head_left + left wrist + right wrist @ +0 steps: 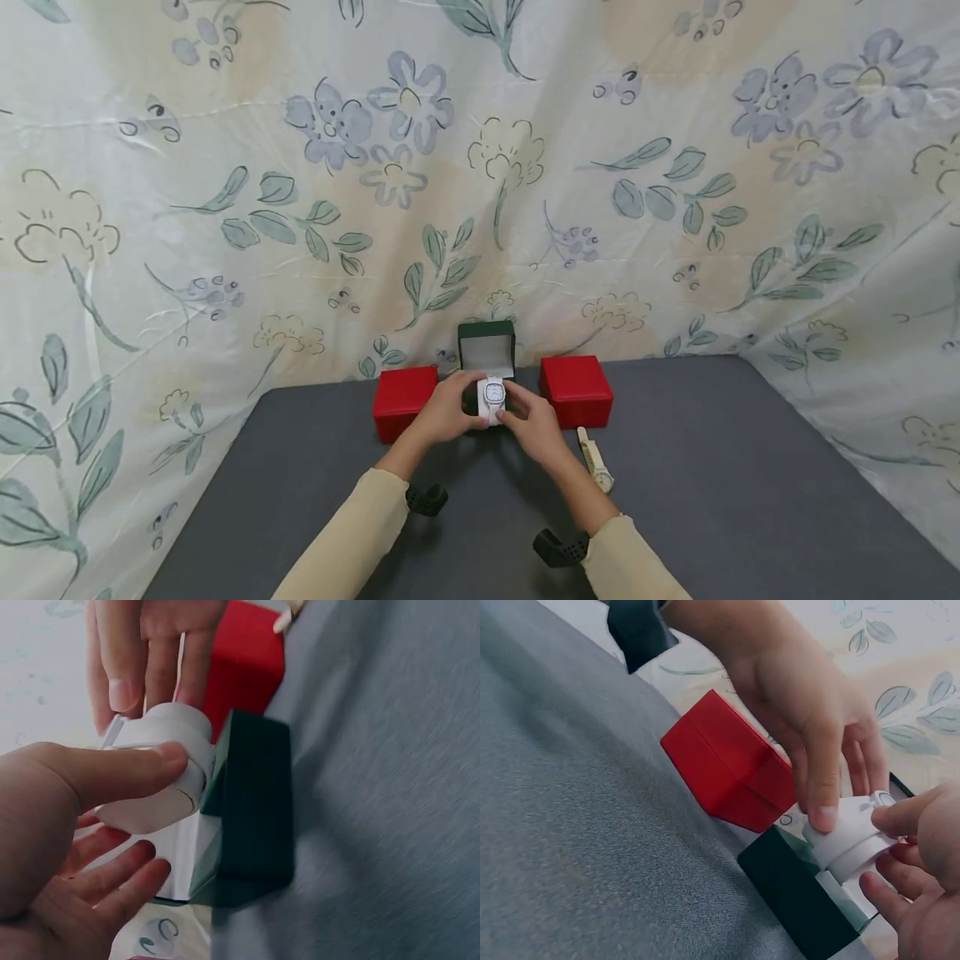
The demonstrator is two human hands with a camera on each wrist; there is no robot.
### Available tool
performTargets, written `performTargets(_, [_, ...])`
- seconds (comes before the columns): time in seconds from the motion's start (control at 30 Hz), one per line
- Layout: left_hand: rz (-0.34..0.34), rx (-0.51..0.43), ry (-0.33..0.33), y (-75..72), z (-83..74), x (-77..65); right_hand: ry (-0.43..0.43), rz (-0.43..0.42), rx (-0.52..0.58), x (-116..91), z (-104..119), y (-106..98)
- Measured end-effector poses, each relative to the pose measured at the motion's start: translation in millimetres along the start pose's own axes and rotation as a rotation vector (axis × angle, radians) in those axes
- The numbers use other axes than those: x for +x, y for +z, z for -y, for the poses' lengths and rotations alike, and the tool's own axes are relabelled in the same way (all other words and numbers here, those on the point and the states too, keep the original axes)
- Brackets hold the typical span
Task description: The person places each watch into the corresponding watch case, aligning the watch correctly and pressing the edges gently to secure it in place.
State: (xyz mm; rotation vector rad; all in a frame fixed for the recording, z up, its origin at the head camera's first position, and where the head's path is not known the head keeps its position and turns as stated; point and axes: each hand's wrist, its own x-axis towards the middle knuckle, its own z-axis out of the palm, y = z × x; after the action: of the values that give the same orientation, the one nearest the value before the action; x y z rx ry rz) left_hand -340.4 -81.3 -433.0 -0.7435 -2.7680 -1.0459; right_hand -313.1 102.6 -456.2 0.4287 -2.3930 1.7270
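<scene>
A white watch (494,392) is wrapped round a white cushion (146,814), held just over an open green watch box (487,360). My left hand (448,407) grips the cushion from the left, its thumb lying across the near side in the left wrist view. From the other side my right hand (534,423) pinches the watch and cushion between thumb and fingers. The right wrist view shows the green box's outer wall (799,896) below both hands. Part of the box's inside is hidden behind the hands and cushion.
Red boxes stand on either side of the green one, a left box (405,402) and a right box (576,392). A cream-strapped watch (596,462) lies before the right one. The grey table (712,483) meets a flowered cloth (675,250) behind.
</scene>
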Motion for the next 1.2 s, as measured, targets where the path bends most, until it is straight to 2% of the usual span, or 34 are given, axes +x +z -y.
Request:
performTargets(0.3, [0.113,0.095,-0.063,-7.5,6.4,26.6,0.036,-0.011,-0.019,18.4,-8.7,8.7])
performTargets(0.5, [0.154,0.093,-0.113,-7.5,9.5,35.2,0.076,-0.022,-0.037,23.1,-15.4,13.4])
performTargets(0.67, [0.173,0.121,-0.124,-8.3,8.8,38.5,0.079,-0.071,-0.08,25.0,-15.2,14.6])
performTargets(0.87, [0.209,0.195,-0.162,-5.6,8.5,37.0,0.088,-0.072,-0.152,25.3,-14.4,17.3])
performTargets(0.97, [0.221,0.22,-0.161,-4.5,7.3,36.3,0.095,-0.081,-0.198,25.3,-15.8,19.3])
performTargets(1.2, [0.161,0.188,-0.188,-2.7,6.5,34.9,0.076,-0.149,-0.245,27.1,-20.2,24.3])
